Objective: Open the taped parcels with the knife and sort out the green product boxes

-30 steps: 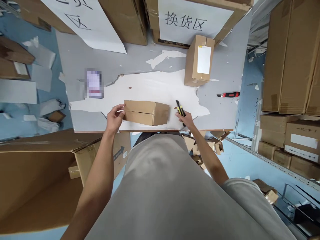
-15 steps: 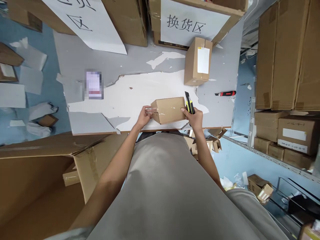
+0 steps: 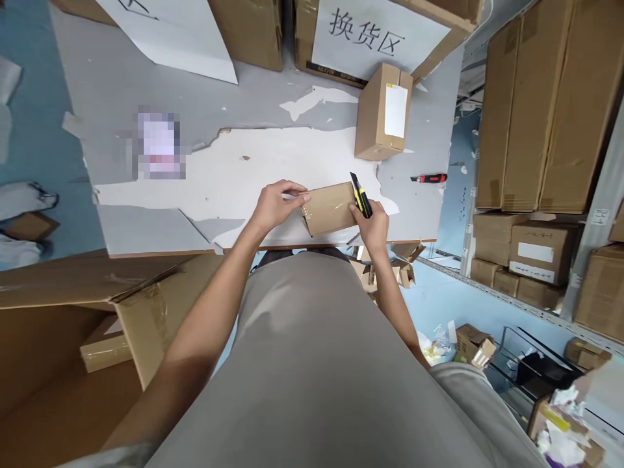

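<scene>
A small brown cardboard box (image 3: pixel 327 209) is held between my two hands over the front of the table, slightly tilted. My left hand (image 3: pixel 279 207) pinches its upper left corner, thumb on the top face and fingers behind the edge. At the box's right end my right hand (image 3: pixel 373 227) presses a thumb on the top. The same hand grips a yellow and black box cutter (image 3: pixel 361 196), which points up and away from me. I cannot make out whether the box's left end is open.
A taller taped carton (image 3: pixel 383 114) with a white label stands beyond the box. To the right lies a red and black box cutter (image 3: pixel 429 178). Large labelled cartons (image 3: pixel 370 39) line the table's back. A big open carton (image 3: pixel 160 318) sits at my left, and stacked boxes (image 3: pixel 531 117) are on the right.
My left hand has shifted from the box's left end up to its upper left corner, now pinching it. The right hand still holds the box cutter and the box. The camera view has moved.
</scene>
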{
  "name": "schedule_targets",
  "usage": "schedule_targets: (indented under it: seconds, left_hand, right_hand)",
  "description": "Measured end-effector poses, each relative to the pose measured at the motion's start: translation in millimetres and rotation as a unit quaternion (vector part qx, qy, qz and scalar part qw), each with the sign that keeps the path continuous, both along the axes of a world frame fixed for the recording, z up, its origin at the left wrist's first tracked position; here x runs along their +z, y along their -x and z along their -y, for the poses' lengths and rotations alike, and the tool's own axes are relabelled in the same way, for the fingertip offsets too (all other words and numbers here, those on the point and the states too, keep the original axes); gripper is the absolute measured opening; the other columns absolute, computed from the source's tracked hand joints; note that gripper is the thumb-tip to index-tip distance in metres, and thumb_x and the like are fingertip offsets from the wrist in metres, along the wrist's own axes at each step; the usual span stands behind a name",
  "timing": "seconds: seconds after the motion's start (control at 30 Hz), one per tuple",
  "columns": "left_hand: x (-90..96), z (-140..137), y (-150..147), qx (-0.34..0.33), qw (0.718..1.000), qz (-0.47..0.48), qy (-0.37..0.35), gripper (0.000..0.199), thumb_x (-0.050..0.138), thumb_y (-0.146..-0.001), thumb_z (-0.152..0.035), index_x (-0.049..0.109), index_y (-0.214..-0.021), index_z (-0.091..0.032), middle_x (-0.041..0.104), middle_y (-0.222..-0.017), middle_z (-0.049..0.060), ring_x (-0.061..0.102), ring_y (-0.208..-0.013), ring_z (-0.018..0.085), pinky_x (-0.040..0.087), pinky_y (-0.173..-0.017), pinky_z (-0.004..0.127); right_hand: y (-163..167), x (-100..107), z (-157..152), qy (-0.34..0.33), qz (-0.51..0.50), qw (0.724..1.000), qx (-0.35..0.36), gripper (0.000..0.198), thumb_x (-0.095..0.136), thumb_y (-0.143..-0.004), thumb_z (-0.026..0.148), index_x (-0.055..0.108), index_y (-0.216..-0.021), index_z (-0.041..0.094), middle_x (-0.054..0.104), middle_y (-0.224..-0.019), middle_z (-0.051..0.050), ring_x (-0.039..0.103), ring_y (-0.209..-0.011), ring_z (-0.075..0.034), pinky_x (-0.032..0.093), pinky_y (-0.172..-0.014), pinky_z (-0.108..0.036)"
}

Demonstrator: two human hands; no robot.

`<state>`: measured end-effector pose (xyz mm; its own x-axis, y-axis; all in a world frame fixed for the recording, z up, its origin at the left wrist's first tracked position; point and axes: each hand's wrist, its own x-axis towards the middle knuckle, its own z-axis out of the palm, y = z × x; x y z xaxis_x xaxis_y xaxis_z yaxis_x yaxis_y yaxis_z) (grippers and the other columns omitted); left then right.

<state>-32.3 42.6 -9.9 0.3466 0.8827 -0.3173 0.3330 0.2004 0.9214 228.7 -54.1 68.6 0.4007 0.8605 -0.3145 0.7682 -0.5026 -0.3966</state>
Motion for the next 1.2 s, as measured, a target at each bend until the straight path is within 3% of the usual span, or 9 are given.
schedule_targets:
  seconds: [0.1,0.17,0.3,0.47,0.67,0.87,1.07,1.2]
  left_hand:
    - [1.2,-5.0,-2.9,-0.007,1.000,0.007,0.001,0.040,0.091,-0.090,-0.049,0.089,-0.115,-0.018,0.086,-0.119,0.012,0.080,-0.111,0.030,0.069,-0.102,0.046]
    - [-1.2,-6.4,-2.6,-0.006,1.000,0.017,0.004,0.039,0.093,-0.090,-0.050,0.089,-0.113,-0.018,0.087,-0.118,0.012,0.081,-0.110,0.030,0.069,-0.104,0.047]
    - [-2.6,-8.0,-0.7,-0.011,0.999,0.034,0.010,0.036,0.094,-0.090,-0.048,0.089,-0.111,-0.019,0.088,-0.115,0.011,0.082,-0.110,0.031,0.068,-0.108,0.048]
    - [-1.8,-9.7,-0.5,-0.015,0.999,0.037,0.013,0.028,0.091,-0.091,-0.039,0.090,-0.111,-0.019,0.088,-0.115,0.010,0.081,-0.110,0.031,0.066,-0.109,0.047]
    - [-4.1,-8.6,-0.8,-0.020,0.999,0.032,0.004,0.025,0.089,-0.090,-0.037,0.090,-0.109,-0.020,0.088,-0.113,0.009,0.081,-0.110,0.030,0.066,-0.108,0.045]
    - [-5.2,-7.5,-1.7,-0.020,0.999,0.026,-0.011,0.023,0.086,-0.089,-0.035,0.090,-0.106,-0.020,0.090,-0.114,0.010,0.083,-0.106,0.030,0.067,-0.105,0.044]
    - [-7.7,-10.6,-1.5,-0.025,0.999,0.022,-0.008,0.023,0.087,-0.088,-0.038,0.090,-0.103,-0.021,0.090,-0.112,0.009,0.083,-0.106,0.030,0.066,-0.107,0.044]
    - [-8.8,-9.2,-0.9,-0.026,0.999,0.025,-0.014,0.025,0.085,-0.090,-0.041,0.089,-0.106,-0.022,0.089,-0.115,0.009,0.083,-0.107,0.030,0.066,-0.109,0.045]
  right_hand:
    - [18.6,13.8,20.6,-0.012,-0.025,0.999,0.031,0.061,0.037,-0.123,0.054,0.061,-0.166,0.018,0.080,-0.141,-0.019,0.078,-0.126,-0.031,0.061,-0.107,-0.039]
    - [37.0,22.6,36.0,0.005,-0.073,0.996,0.057,0.062,0.032,-0.124,0.051,0.053,-0.175,0.021,0.083,-0.138,-0.015,0.082,-0.121,-0.029,0.064,-0.105,-0.039]
    - [72.9,33.7,51.2,0.044,-0.116,0.986,0.109,0.059,0.040,-0.120,0.039,0.055,-0.175,0.026,0.084,-0.146,-0.011,0.082,-0.131,-0.032,0.064,-0.112,-0.042]
    - [94.6,41.2,47.0,0.086,-0.081,0.986,0.119,0.060,0.044,-0.119,0.031,0.052,-0.178,0.025,0.077,-0.160,-0.010,0.078,-0.142,-0.034,0.062,-0.117,-0.042]
    - [110.6,52.8,45.2,0.137,-0.005,0.981,0.139,0.060,0.039,-0.122,0.031,0.048,-0.181,0.025,0.083,-0.147,-0.015,0.084,-0.127,-0.035,0.065,-0.108,-0.042]
    - [125.5,53.5,37.9,0.159,0.026,0.976,0.146,0.061,0.036,-0.122,0.028,0.046,-0.182,0.026,0.081,-0.152,-0.014,0.083,-0.124,-0.033,0.065,-0.104,-0.041]
    - [138.8,65.7,55.2,0.242,0.059,0.957,0.151,0.063,0.033,-0.122,0.028,0.043,-0.184,0.021,0.085,-0.135,-0.018,0.085,-0.113,-0.032,0.064,-0.091,-0.037]
    - [135.5,69.2,71.2,0.214,0.057,0.965,0.142,0.061,0.036,-0.122,0.030,0.047,-0.182,0.025,0.087,-0.133,-0.017,0.086,-0.110,-0.031,0.064,-0.088,-0.034]
